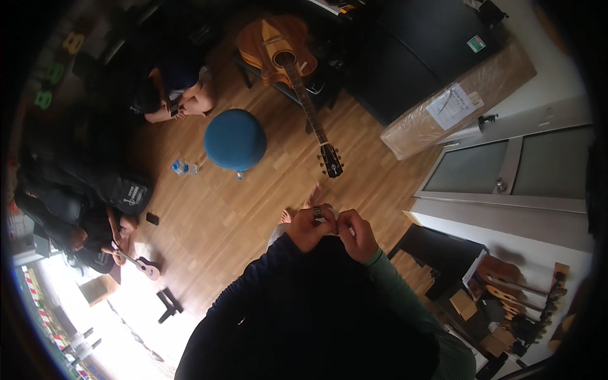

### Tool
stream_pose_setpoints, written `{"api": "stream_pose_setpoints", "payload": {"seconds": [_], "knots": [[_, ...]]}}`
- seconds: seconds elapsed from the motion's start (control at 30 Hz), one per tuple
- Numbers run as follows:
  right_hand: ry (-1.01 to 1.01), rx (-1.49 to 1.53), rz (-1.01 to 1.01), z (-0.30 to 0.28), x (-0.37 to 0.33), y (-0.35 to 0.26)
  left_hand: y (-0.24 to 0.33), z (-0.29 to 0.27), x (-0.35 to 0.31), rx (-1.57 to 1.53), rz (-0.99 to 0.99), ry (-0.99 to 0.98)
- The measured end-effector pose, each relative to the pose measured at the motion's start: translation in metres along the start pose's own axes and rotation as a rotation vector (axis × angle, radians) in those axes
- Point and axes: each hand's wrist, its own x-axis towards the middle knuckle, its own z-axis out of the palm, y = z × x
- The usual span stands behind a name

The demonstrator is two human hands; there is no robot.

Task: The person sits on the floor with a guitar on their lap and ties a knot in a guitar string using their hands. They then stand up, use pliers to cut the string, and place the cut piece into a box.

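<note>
My left hand [309, 230] and my right hand [357, 235] are close together in front of my body, fingers curled in and thumbs pressed toward each other. Something small and pale seems to sit between the fingertips, too small and hidden to name. A dark patterned band, perhaps a ring or watch, shows on my left hand. Beyond the hands, apart from them, an acoustic guitar [272, 47] rests on a dark low stand, its neck slanting toward me and ending in a black headstock [331, 159].
A round blue stool [235, 139] and a plastic bottle [184, 168] stand on the wood floor. Two people sit at the left, one holding a small ukulele [148, 269]. A wrapped carton [460, 101] leans at right, near a glass-panelled door [500, 168]. Several instruments [516, 294] stand lower right.
</note>
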Motion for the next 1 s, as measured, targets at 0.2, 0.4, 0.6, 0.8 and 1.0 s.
{"api": "stream_pose_setpoints", "payload": {"seconds": [0.2, 0.4, 0.6, 0.8, 1.0], "knots": [[0.066, 0.133, 0.06, -0.028, 0.093, 0.023, 0.034, -0.05, 0.085, 0.344, -0.048, 0.165], [0.217, 0.214, 0.05, -0.089, 0.188, 0.033, 0.091, -0.081, 0.152, 0.348, -0.179, 0.14], [0.439, 0.256, 0.213, -0.135, 0.217, 0.063, 0.093, -0.111, 0.231, 0.239, -0.217, 0.061], [0.686, 0.202, 0.342, -0.134, 0.251, 0.058, 0.127, -0.146, 0.322, 0.233, -0.243, -0.178], [0.869, 0.318, 0.404, -0.093, 0.306, 0.03, 0.144, -0.198, 0.389, 0.139, -0.361, -0.286]]}}
